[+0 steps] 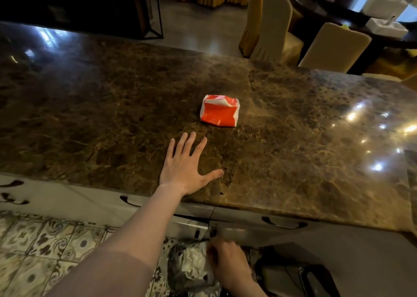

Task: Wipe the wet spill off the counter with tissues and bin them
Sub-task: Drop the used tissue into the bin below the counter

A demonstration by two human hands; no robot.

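A red and white tissue pack [219, 110] lies crumpled near the middle of the brown marble counter [293, 138]. My left hand [186, 164] rests flat on the counter just in front of the pack, fingers spread, holding nothing. A faint darker patch [220, 159] shows on the stone between its thumb and fingers. My right hand [228, 266] is low, below the counter's front edge, over a bin lined with grey-white plastic [188, 266]. Its fingers curl at the liner and are blurred, so what they hold is unclear.
White cabinet drawers with dark handles [284, 225] run under the counter. Patterned floor tiles [45, 247] lie at the lower left. Beyond the counter stand covered chairs [275, 25] and a dark table with white boxes [383, 7].
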